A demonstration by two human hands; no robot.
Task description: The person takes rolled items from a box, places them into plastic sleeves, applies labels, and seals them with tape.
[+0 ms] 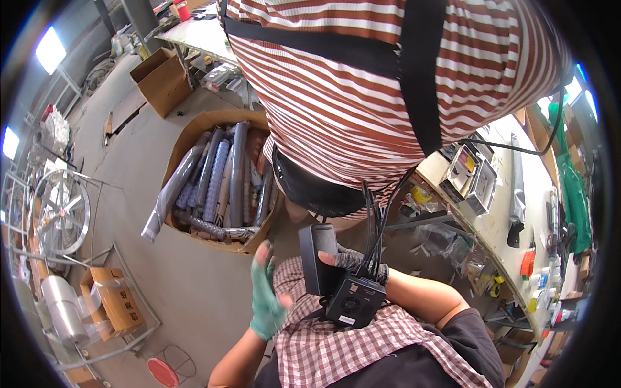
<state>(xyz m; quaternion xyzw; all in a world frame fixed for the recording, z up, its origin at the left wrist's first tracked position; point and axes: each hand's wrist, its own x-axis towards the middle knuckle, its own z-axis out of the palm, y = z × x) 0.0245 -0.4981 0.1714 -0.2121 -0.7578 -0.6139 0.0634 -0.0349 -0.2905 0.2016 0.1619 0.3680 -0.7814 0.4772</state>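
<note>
My left hand (266,301), in a green glove with bare fingertips, is raised left of a black shallow case (315,265), fingers apart and holding nothing. The thumb of my right hand (349,260), in a grey fingerless glove, presses over the case's edge; its other fingers are mostly hidden behind black cables (374,239). Just below sits a black box with a round fan grille (352,304), in front of my checked apron (323,355). The cables run up from this box toward a person in a striped shirt (349,97) with black straps.
A carton of wrapped rolls (249,244) stands on the floor at left, with another cardboard box (162,81) beyond it. A long worktable (498,246) with trays and tools runs along the right. Lower left are a red stool (163,372) and a metal rack with rolls.
</note>
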